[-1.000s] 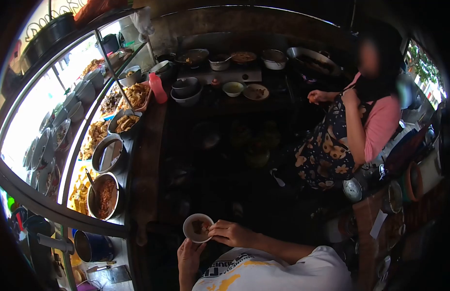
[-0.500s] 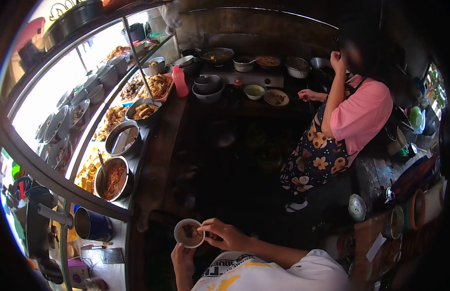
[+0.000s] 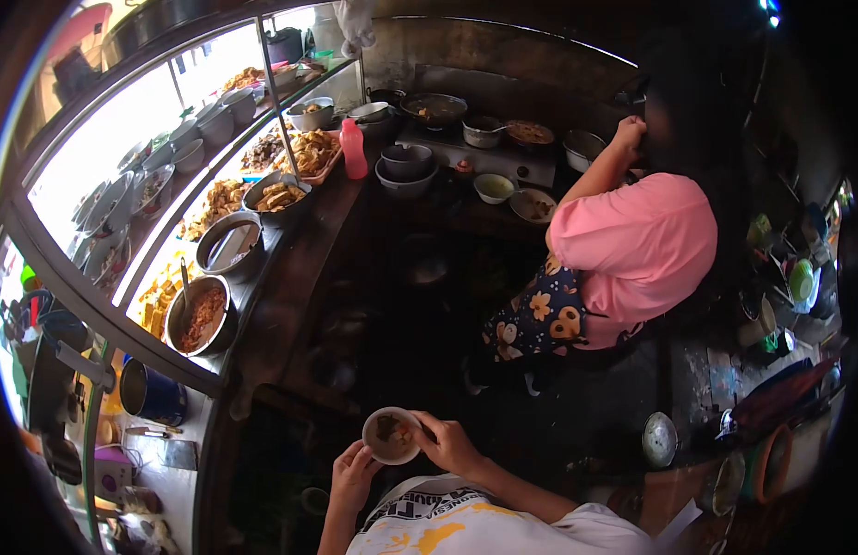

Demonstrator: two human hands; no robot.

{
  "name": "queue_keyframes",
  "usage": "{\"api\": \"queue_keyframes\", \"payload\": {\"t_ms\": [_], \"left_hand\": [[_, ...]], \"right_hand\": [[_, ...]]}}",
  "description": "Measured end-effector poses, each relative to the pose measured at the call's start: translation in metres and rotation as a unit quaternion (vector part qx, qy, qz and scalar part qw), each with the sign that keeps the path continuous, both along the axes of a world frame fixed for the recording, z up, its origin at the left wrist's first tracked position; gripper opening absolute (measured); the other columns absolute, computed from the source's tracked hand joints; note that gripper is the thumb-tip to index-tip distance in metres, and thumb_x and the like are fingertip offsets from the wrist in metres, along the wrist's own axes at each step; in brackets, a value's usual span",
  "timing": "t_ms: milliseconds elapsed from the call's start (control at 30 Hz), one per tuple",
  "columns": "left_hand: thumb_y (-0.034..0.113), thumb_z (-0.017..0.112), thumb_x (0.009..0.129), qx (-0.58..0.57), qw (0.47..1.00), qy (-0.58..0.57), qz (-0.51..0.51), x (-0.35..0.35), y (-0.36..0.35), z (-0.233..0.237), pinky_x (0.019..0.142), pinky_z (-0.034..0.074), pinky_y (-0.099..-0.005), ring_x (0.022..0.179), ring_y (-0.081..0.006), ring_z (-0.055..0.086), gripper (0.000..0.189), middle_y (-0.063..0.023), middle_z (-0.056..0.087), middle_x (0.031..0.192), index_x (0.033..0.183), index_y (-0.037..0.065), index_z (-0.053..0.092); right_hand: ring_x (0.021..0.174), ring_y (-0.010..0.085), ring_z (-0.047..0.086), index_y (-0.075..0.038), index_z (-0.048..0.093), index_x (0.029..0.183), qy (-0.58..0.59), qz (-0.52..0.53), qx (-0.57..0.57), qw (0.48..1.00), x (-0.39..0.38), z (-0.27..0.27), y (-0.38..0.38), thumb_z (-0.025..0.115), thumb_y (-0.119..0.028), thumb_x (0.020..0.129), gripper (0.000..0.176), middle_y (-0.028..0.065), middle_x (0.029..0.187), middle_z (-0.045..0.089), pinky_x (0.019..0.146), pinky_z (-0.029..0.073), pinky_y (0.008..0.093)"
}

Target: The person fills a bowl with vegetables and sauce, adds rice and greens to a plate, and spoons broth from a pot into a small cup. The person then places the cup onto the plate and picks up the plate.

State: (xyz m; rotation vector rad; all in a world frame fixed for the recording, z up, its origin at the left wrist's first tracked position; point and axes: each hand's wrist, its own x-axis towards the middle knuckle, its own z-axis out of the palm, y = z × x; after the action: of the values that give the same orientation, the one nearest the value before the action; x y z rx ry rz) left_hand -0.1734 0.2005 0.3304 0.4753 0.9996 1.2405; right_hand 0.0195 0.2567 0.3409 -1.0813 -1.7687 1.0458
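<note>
A small white bowl is held out in front of my body, with some dark and reddish food at its bottom. My left hand grips the bowl's left rim between thumb and fingers. On the opposite side my right hand has its fingers on the rim, the thumb side toward me. Exactly what the food is cannot be made out.
At left a glass display case holds a pot of reddish food, trays of fried food and bowls. A pink bottle stands near the stove with its pans. To the right stands a person in a pink shirt.
The bowl has shifted right in view. My right hand's fingers have moved from inside the bowl to its rim. The person in pink has turned and moved left.
</note>
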Motion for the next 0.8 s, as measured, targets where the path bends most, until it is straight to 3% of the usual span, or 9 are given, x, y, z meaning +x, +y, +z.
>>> {"api": "queue_keyframes", "payload": {"t_ms": [133,233,533,800], "left_hand": [[0.019,0.062,0.09,0.01,1.0,-0.009,0.014,0.032,0.009,-0.005,0.086,0.05,-0.033,0.097,-0.0171,0.062,0.034,-0.0106,0.063,0.105,0.113,-0.005,0.057],[0.019,0.063,0.089,0.019,0.999,-0.029,0.024,0.051,0.015,-0.009,0.086,0.051,-0.0328,0.097,-0.0168,0.062,0.032,-0.0098,0.064,0.104,0.111,-0.004,0.057],[0.021,0.065,0.088,0.007,0.996,-0.026,0.083,0.051,0.049,-0.006,0.086,0.051,-0.0331,0.093,-0.0162,0.063,0.029,-0.0087,0.065,0.1,0.106,-0.001,0.06],[0.022,0.064,0.089,0.033,0.99,-0.027,0.133,0.01,0.166,-0.011,0.084,0.052,-0.0335,0.09,-0.016,0.064,0.026,-0.0083,0.065,0.097,0.102,0.0,0.06]], "right_hand": [[0.083,0.0276,0.069,0.001,0.055,0.119,-0.029,0.0,0.028,0.999,0.03,0.003,0.013,0.054,-0.016,0.092,0.031,0.0187,0.091,0.068,0.067,0.055,0.0316],[0.091,0.0318,0.066,-0.001,0.053,0.12,-0.034,0.013,0.022,0.999,0.047,0.008,0.02,0.054,-0.017,0.093,0.031,0.0188,0.096,0.067,0.075,0.055,0.0358],[0.061,0.0174,0.065,-0.003,0.058,0.117,-0.009,-0.001,-0.055,0.998,0.062,-0.003,0.049,0.049,-0.022,0.097,0.029,0.0108,0.068,0.063,0.057,0.049,0.0289],[0.06,0.0176,0.064,-0.003,0.06,0.112,-0.028,-0.021,-0.031,0.999,0.038,-0.003,0.14,0.051,-0.02,0.096,0.025,0.0094,0.065,0.061,0.057,0.048,0.0292]]}}
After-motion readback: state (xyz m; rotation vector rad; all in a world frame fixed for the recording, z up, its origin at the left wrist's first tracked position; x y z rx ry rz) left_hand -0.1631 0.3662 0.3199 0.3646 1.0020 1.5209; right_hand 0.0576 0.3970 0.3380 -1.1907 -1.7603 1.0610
